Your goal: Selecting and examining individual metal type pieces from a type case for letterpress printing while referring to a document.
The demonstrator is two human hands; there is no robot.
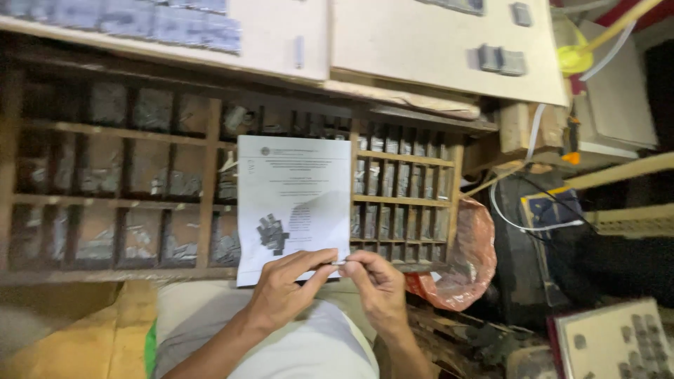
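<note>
Fingers (330,267) pinch metal piece (338,264) below white printed sheet (293,203).

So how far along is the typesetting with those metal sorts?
Done so far: a small cluster of metal sorts lies on the printed sheet. In hand: the left hand and right hand pinch a small metal piece between their fingertips. Left: the compartments of the wooden type case hold many more sorts.

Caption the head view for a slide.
Both hands, left hand and right hand, pinch a small metal piece before a printed sheet and wooden type case.
</note>
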